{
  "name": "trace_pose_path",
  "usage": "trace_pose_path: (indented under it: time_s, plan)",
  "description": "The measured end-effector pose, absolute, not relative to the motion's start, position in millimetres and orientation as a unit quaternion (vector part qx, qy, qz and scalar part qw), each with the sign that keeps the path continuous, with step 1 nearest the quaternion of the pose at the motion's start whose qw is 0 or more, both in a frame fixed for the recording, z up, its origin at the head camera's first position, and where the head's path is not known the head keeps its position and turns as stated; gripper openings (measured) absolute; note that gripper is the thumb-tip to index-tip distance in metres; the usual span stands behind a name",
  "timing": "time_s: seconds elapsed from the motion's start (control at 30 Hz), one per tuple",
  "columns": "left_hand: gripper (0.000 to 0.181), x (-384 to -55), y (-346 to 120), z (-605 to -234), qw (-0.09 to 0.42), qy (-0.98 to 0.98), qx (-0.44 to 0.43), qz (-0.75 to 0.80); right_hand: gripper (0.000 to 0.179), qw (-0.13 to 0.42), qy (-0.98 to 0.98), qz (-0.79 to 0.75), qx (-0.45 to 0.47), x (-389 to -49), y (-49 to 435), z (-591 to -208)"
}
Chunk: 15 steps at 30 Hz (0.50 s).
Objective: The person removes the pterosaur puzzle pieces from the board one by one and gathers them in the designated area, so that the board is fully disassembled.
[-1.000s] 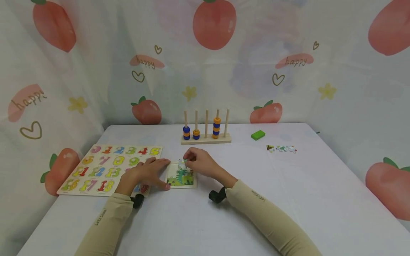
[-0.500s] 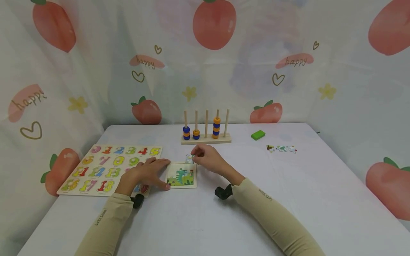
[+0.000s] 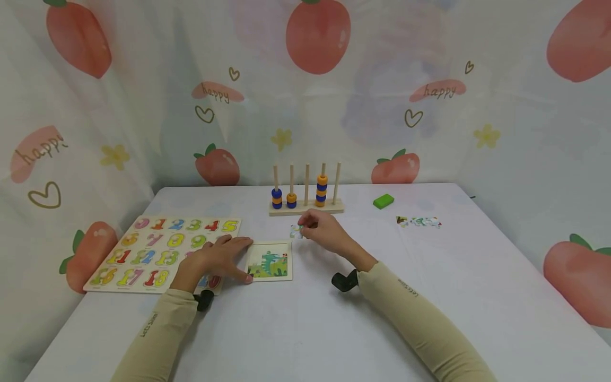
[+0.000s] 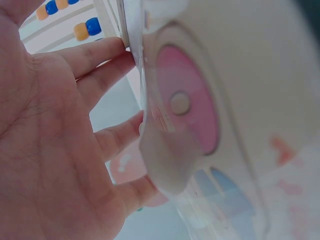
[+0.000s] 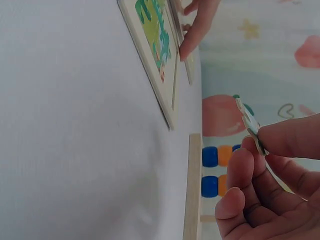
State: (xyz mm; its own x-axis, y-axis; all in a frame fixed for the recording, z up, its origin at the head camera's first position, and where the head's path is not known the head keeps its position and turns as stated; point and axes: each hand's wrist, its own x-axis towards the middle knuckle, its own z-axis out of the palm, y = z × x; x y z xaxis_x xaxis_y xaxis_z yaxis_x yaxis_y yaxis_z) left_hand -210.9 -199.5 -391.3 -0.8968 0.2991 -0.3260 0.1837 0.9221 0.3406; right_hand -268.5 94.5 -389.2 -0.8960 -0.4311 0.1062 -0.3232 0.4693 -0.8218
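In the head view, my right hand pinches a jigsaw piece between thumb and fingers, just beyond the back right corner of a small square puzzle frame. From the right wrist, the piece shows nearly edge-on, raised above the table. Inside the frame, a green dinosaur picture fills the lower and right part; bare wood shows at the upper left. My left hand spreads along the frame's left side, thumb at the near corner and a fingertip at the far one, holding nothing.
A wooden number board lies under and left of my left hand. Behind stands a peg rack with blue and orange beads. At right are a green block and several loose jigsaw pieces.
My right hand has moved back and to the right, carrying the jigsaw piece from above the frame to beyond its far right corner. My left hand has stayed in place.
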Motion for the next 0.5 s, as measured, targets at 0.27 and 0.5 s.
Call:
trace_pose_path:
  time_s: [0.27,0.5]
  plan:
    - [0.102,-211,-199,-391,0.19,0.961,0.123,0.156,0.019,0.048,0.86,-0.465,-0.206,-272,110,-385]
    - [0.102,-208,-199,-389,0.189,0.961,0.123,0.157,0.021,0.041,0.867,-0.459,-0.191,-277,122,-381]
